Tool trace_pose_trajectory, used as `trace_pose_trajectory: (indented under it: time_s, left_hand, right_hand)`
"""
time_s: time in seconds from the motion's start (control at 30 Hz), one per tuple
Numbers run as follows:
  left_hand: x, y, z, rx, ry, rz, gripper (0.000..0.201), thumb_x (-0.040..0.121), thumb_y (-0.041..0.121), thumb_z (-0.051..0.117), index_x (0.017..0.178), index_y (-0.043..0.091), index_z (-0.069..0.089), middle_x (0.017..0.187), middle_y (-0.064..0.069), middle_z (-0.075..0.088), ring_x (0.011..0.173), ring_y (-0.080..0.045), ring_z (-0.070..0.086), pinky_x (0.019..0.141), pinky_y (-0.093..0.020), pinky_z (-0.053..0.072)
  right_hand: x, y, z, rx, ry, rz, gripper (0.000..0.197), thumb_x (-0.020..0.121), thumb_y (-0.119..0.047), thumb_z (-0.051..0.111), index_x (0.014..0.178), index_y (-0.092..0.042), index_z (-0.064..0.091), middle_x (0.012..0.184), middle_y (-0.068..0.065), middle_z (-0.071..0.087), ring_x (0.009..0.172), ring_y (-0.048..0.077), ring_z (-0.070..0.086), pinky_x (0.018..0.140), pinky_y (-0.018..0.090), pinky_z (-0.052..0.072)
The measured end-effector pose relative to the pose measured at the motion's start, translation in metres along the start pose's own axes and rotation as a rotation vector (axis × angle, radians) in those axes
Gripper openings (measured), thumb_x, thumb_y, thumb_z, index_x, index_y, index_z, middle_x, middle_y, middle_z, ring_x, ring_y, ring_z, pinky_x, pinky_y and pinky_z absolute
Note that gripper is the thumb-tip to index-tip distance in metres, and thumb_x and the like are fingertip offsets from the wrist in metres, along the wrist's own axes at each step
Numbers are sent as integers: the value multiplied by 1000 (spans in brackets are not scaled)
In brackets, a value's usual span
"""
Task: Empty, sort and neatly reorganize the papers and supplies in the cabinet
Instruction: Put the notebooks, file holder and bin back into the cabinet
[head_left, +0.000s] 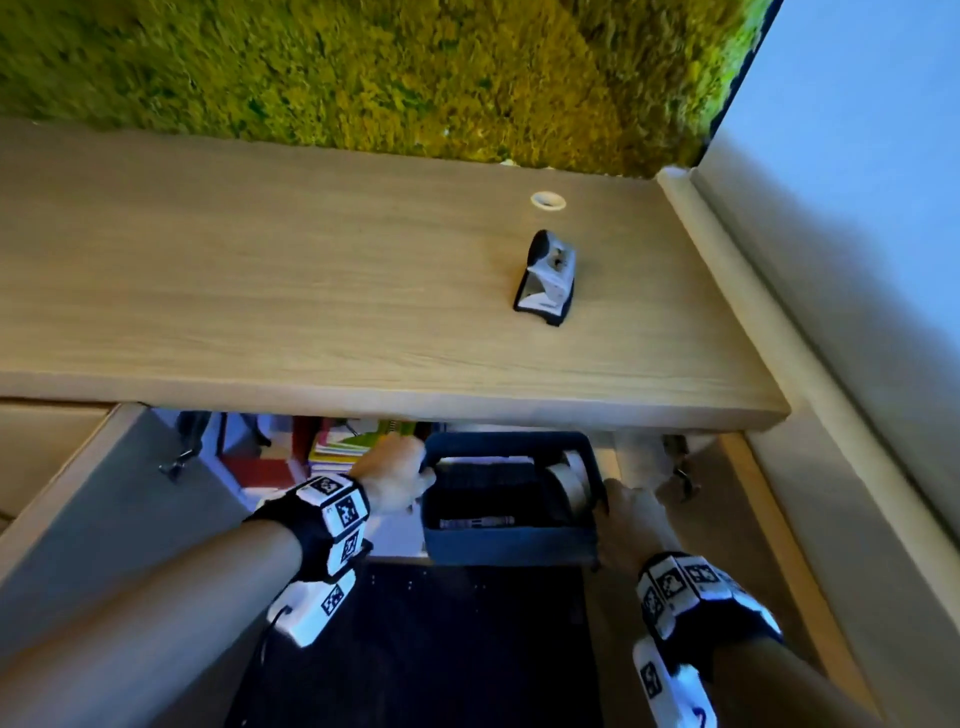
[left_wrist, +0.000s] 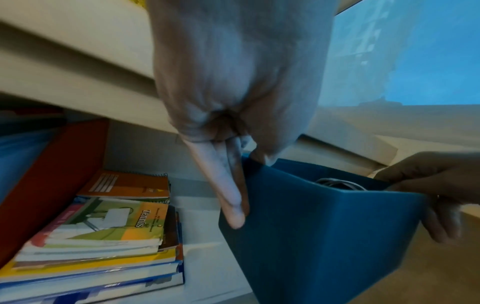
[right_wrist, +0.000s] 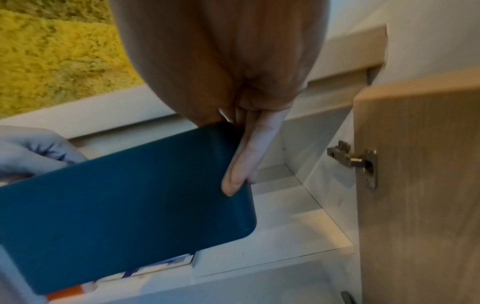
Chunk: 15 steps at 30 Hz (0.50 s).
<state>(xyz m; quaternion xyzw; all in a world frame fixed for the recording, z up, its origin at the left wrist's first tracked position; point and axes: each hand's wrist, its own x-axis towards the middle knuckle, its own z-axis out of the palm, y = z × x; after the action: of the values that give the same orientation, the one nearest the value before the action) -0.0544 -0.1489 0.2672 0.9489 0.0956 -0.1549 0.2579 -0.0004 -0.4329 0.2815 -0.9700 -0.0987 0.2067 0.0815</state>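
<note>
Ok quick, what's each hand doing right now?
Left hand: grips the left end of the blue bin.
Right hand: grips the bin's right end.

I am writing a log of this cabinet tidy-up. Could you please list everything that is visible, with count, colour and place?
Rectangular plastic bin: one, dark blue, held at the cabinet opening.
Tape roll: one, beige, inside the bin, right side.
Stack of notebooks and books: one, multicoloured, on the white shelf left of the bin.
Flat folder: one, red, leaning left of the stack.
Small device: one, black and white, on the wooden countertop.
Cable grommet: one, white, behind the device.
Cabinet door: one, light wood, open at right.
Left hand: grips the bin's left rim.
Right hand: grips the right rim.
</note>
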Motion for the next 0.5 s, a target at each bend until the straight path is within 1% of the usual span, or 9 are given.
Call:
trace_pose_trajectory:
  time_s: [0.03,0.07,0.13,0.2,0.27,0.3,0.37,0.43,0.5]
  left_hand:
    - [13,-4,10,-30,-2,-10,35,94,25,58,70,-1,59,63,-14,65,54,-27,66,50,-38,51]
    - [26,-7,20,-51,-1,-6,32,93,25,59,77,-2,64,68,-15,70,55,-22,69,53,-39,57]
    - [53,-12,46,-43,47,5,29,90,25,62,80,-2,68,71,-13,72,57,-18,71,57,-38,59]
    - [77,-17,73,45,124,2,31,85,30,65,76,1,67,75,-12,72,69,-24,70,63,-34,58]
    - [103,-24,101,140,200,-4,34,83,39,66,78,5,68,78,-9,67,76,-27,66,62,-30,50]
    - [115,-28,114,165,236,-11,36,82,42,67,80,6,69,76,-7,63,75,-26,63,61,-28,45]
    - [132,-32,130,190,319,-32,40,82,48,66,84,8,71,74,-3,58,70,-22,56,60,-26,42]
    - [148,-37,145,205,426,-43,43,81,51,64,86,9,72,74,-3,57,68,-21,53,59,-26,43]
    - [159,-44,161,187,525,-60,44,79,52,64,88,9,71,79,-7,61,71,-25,58,62,-28,47]
  right_hand:
    - [15,3,12,14,29,13,27,98,-22,42,116,-5,51,114,17,60,104,31,59,84,35,47]
    - [31,6,24,27,59,29,26,97,-20,42,115,-4,52,114,19,60,105,33,59,84,36,47]
    - [61,15,52,41,128,56,25,96,-17,43,113,-4,54,112,20,62,105,36,58,85,38,47]
    - [89,25,78,59,175,79,24,93,-15,46,112,-4,57,109,21,63,105,38,58,86,40,51]
    - [122,35,104,111,215,82,22,89,-12,52,107,-5,62,104,22,65,101,39,61,86,44,54]
    - [141,40,117,123,253,77,20,88,-11,54,103,-4,65,101,22,67,97,38,63,85,44,54]
    - [171,50,131,102,316,72,19,91,-13,53,96,-3,68,99,24,68,94,37,64,80,38,52]
    - [200,55,146,77,398,52,21,93,-16,52,97,-4,69,101,25,67,95,38,63,78,36,47]
    - [224,55,158,73,490,30,19,92,-15,52,99,-6,67,102,25,67,96,39,62,77,36,46]
